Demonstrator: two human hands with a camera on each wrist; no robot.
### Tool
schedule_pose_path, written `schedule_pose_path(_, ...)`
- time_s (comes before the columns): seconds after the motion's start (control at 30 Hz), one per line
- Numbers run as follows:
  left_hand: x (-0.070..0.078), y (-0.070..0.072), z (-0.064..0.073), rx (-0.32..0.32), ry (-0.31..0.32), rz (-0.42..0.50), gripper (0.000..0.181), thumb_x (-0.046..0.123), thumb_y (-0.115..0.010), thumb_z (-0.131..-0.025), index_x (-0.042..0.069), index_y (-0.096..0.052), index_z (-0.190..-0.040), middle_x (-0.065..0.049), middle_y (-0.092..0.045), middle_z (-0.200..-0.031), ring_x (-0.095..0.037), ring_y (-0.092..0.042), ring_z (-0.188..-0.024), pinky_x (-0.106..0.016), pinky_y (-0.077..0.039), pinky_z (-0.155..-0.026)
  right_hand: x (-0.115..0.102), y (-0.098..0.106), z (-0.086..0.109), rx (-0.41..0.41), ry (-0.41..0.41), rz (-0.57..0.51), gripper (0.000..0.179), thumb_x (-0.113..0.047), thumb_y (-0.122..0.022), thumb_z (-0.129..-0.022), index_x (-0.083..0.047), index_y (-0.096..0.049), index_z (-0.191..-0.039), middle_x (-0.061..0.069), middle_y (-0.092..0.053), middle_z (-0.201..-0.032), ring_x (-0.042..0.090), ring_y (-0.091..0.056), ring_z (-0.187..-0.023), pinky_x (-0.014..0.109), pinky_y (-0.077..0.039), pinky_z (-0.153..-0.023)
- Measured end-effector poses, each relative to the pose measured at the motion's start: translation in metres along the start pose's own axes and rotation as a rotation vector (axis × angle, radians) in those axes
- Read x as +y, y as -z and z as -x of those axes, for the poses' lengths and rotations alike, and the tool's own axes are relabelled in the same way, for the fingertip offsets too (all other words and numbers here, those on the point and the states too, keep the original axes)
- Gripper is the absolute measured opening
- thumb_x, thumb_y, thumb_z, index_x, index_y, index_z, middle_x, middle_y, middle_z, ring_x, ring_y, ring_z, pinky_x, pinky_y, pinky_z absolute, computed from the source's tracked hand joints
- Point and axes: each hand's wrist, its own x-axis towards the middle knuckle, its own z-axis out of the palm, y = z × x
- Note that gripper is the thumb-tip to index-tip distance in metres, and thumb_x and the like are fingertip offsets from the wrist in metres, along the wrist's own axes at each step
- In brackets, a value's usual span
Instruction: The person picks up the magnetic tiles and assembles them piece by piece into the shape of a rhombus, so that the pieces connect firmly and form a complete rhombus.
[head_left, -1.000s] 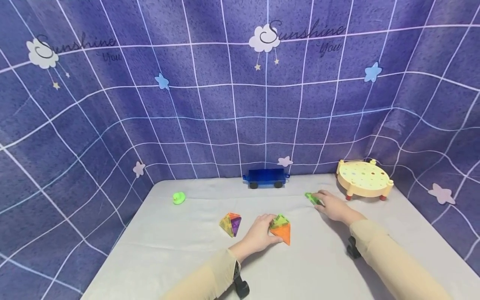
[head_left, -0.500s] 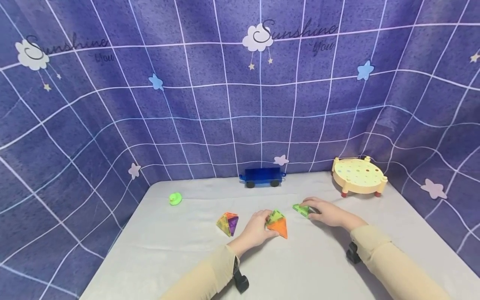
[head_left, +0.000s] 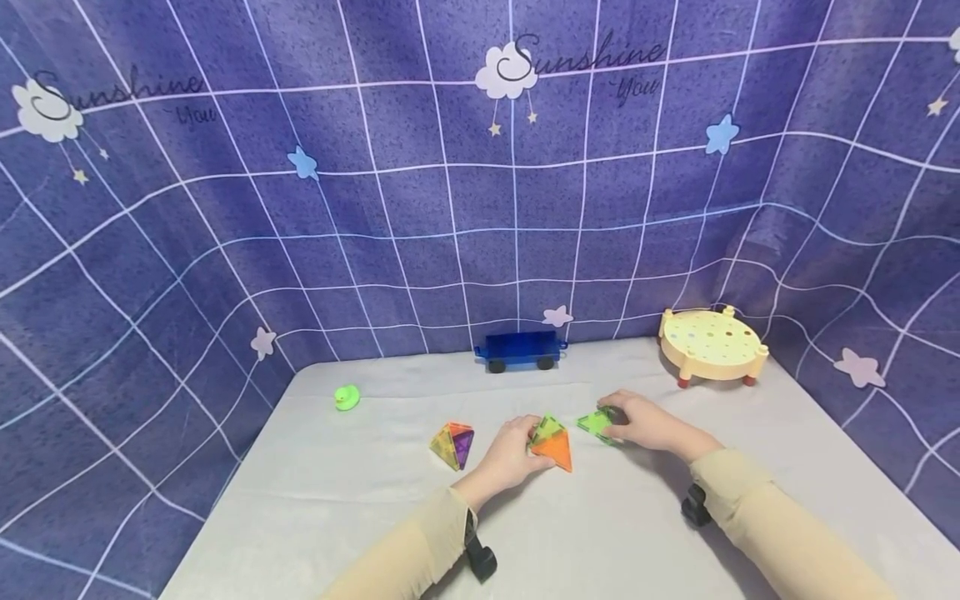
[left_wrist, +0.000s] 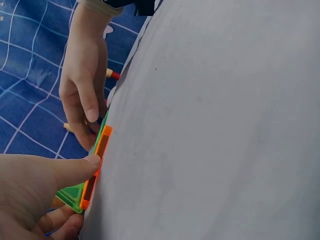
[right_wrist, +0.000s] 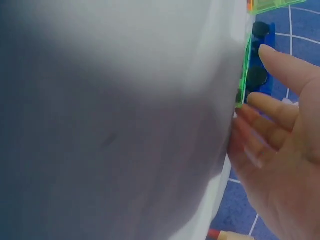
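My left hand [head_left: 510,454] grips an orange and green pyramid of magnetic tiles [head_left: 553,448] on the table. In the left wrist view the thumb presses its orange edge [left_wrist: 96,167] while the fingers curl beneath the green side. Close by on the right, a flat green magnetic tile [head_left: 594,423] lies near the pyramid, apart from it in the head view. My right hand [head_left: 652,425] is at this tile's right end with fingers loosely bent. The right wrist view shows the thumb held away from the tile and fingertips [right_wrist: 257,100] at its edge.
A second tile pyramid [head_left: 453,447], orange, yellow and purple, stands left of my left hand. Toward the back are a green toy duck [head_left: 347,397], a blue wheeled wagon [head_left: 521,350] and a yellow pegged stand [head_left: 712,343]. A patterned curtain [head_left: 420,208] borders the table.
My right hand has slid the green tile leftward and nearer, from beside the yellow stand toward the pyramid. The left hand keeps its grip in about the same place. The head view has shifted slightly.
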Motion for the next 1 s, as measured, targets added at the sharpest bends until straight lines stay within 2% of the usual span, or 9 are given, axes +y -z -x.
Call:
schedule_pose_path(0.13,-0.001,-0.002,0.000,0.000,-0.006,-0.005,0.068,0.027,-0.087,-0.081,0.001,-0.057,-0.136,-0.008,-0.065,-0.112,-0.026,-0.058,-0.109,-0.040,-0.048,-0.100,-0.003,-0.002,-0.004,0.011,-0.044,0.066,0.053,-0.027,-0.081,-0.087,0.006,-0.065,-0.125,0.017,-0.060,-0.117,0.039,-0.057,-0.110,0.057,-0.045,-0.099)
schedule_pose_path(0.27,-0.001,-0.003,-0.001,0.003,-0.003,-0.009,0.067,0.028,-0.086,-0.082,0.001,-0.057,-0.136,-0.010,-0.065,-0.119,-0.028,-0.058,-0.115,-0.040,-0.046,-0.102,-0.005,-0.004,-0.006,0.012,-0.074,0.058,0.047,-0.025,-0.083,-0.084,0.002,-0.067,-0.119,0.013,-0.060,-0.112,0.034,-0.056,-0.106,0.056,-0.045,-0.097)
schedule_pose_path(0.53,0.002,-0.003,0.000,0.020,0.009,-0.023,0.066,0.029,-0.086,-0.082,0.002,-0.058,-0.135,-0.012,-0.065,-0.124,-0.031,-0.057,-0.118,-0.042,-0.045,-0.105,-0.006,-0.007,-0.010,0.056,-0.077,0.031,0.045,-0.022,-0.088,-0.078,-0.001,-0.063,-0.108,0.011,-0.058,-0.104,0.026,-0.056,-0.095,0.052,-0.049,-0.091)
schedule_pose_path(0.73,0.003,-0.005,-0.002,0.029,0.024,-0.035,0.065,0.029,-0.086,-0.082,0.002,-0.058,-0.135,-0.014,-0.064,-0.125,-0.032,-0.057,-0.119,-0.043,-0.045,-0.105,-0.010,-0.008,-0.012,0.095,-0.108,-0.045,0.035,-0.010,-0.086,-0.077,-0.003,-0.062,-0.101,0.009,-0.056,-0.095,0.020,-0.052,-0.083,0.041,-0.048,-0.077)
schedule_pose_path(0.83,0.003,-0.006,-0.003,0.034,0.028,-0.038,0.065,0.030,-0.086,-0.082,0.002,-0.059,-0.134,-0.013,-0.064,-0.124,-0.032,-0.058,-0.118,-0.043,-0.046,-0.104,-0.013,-0.009,-0.013,0.110,-0.110,-0.086,0.031,-0.006,-0.084,-0.077,-0.004,-0.062,-0.099,0.007,-0.058,-0.090,0.018,-0.052,-0.080,0.038,-0.047,-0.074)
schedule_pose_path(1.0,0.003,-0.007,-0.004,0.037,0.028,-0.038,0.064,0.030,-0.086,-0.082,0.002,-0.059,-0.133,-0.012,-0.064,-0.122,-0.032,-0.058,-0.117,-0.043,-0.046,-0.103,-0.020,-0.013,-0.012,0.105,-0.118,-0.221,0.029,-0.001,-0.082,-0.080,-0.001,-0.061,-0.100,0.009,-0.064,-0.089,0.013,-0.062,-0.061,0.031,-0.054,-0.061)
